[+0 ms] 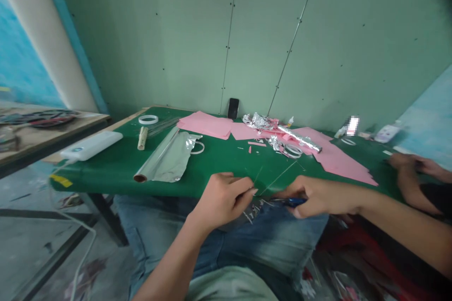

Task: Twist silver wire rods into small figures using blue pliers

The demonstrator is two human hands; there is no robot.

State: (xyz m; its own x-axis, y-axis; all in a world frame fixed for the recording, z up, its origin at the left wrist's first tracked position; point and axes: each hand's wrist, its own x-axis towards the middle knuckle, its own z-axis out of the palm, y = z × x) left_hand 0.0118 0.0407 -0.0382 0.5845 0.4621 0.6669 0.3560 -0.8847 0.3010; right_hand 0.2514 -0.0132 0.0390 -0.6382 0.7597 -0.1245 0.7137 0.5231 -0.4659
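Observation:
Over my lap, at the table's front edge, my left hand [226, 197] is closed in a pinch on a thin wire [259, 175]. My right hand [310, 195] grips blue-handled pliers [295, 201], whose dark jaws point left toward the left hand and look blurred. Short pale wire pieces [251, 211] lie on the jeans between and below the two hands. Another fine strand [280, 178] runs across the green table [226, 164] near the pliers.
A foil roll [158, 160] and white power bank [92, 146] lie left. Pink sheets [208, 124], crumpled foil [259, 121] and tape rings [292, 151] cover the back. A phone [233, 108] leans on the wall. A co-worker's hands [406, 162] are at right.

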